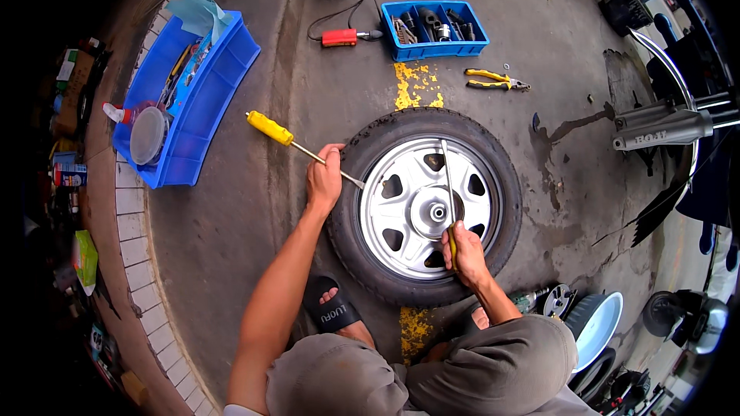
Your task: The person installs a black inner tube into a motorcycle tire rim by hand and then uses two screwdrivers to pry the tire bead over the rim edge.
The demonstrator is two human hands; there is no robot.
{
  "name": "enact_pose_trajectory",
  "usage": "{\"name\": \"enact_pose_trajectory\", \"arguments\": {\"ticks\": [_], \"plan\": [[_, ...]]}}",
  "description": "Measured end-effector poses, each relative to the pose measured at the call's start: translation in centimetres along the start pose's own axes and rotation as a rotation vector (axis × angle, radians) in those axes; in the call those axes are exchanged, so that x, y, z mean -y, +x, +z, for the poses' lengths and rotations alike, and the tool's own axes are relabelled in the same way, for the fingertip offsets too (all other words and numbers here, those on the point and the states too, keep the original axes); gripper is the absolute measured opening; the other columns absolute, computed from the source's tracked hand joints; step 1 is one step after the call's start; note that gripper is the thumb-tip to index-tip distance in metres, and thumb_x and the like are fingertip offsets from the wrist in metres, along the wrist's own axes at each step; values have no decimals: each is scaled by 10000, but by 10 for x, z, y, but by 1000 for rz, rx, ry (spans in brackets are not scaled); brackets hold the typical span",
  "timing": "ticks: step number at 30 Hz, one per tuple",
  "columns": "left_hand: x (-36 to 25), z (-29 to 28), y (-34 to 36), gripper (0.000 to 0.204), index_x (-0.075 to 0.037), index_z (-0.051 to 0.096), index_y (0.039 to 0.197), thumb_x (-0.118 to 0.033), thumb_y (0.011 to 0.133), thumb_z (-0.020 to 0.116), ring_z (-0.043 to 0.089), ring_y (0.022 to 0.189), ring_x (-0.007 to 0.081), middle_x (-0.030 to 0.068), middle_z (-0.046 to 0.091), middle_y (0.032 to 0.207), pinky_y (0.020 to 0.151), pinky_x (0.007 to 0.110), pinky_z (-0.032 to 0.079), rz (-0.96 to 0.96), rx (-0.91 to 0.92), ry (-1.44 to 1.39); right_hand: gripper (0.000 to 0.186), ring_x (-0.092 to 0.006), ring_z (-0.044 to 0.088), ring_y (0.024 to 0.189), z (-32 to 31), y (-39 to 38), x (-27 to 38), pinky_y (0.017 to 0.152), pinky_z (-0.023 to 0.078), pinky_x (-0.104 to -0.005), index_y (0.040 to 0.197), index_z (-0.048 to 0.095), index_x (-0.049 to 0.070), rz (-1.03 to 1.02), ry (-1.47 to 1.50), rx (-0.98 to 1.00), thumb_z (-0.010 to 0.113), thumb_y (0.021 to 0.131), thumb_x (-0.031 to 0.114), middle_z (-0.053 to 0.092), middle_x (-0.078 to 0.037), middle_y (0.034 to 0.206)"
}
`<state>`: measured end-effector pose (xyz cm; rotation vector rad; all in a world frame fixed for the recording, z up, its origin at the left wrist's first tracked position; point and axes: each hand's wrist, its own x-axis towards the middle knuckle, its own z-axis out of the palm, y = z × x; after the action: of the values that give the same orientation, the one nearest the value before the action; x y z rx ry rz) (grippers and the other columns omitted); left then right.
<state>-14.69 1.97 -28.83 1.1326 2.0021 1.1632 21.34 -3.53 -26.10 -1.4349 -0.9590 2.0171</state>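
Observation:
A black tyre point(505, 208) on a silver spoked wheel rim point(389, 166) lies flat on the ground before me. My left hand point(324, 179) is closed round the shaft of a flat-tipped screwdriver point(268, 128). Its yellow handle points to the far left, and its tip is at the rim's left edge. A second long screwdriver point(449, 177) is in my right hand point(466, 254), which grips the yellow-and-black handle. That shaft runs across the wheel, past the hub point(438, 213), with its tip near the rim's far edge.
Beyond the tyre stand a blue divided box point(435, 51) of sockets, a red-handled tool point(340, 38) and yellow-and-black pliers point(493, 79). A larger blue bin point(208, 115) is at left. A fork leg point(663, 135) and light-blue basin point(597, 331) are at right.

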Motion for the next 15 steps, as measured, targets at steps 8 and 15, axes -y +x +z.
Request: {"name": "enact_pose_trajectory", "arguments": {"ticks": [8, 15], "plan": [[3, 0, -3, 460, 1, 730, 1217, -316, 1056, 437, 705, 1112, 434, 244, 759, 1164, 990, 463, 525, -15, -4, 18, 589, -121, 493, 476, 3, -2, -4, 466, 402, -258, 934, 629, 42, -35, -37, -12, 431, 1150, 553, 563, -44, 589], [-1, 0, 1, 459, 11, 726, 1208, -312, 1052, 438, 708, 1098, 430, 250, 757, 1139, 978, 463, 528, -48, 7, 9, 558, -127, 488, 442, 3, 6, 18, 444, 396, -263, 955, 634, 45, -19, 77, -21, 409, 1168, 509, 570, -41, 587]]}}
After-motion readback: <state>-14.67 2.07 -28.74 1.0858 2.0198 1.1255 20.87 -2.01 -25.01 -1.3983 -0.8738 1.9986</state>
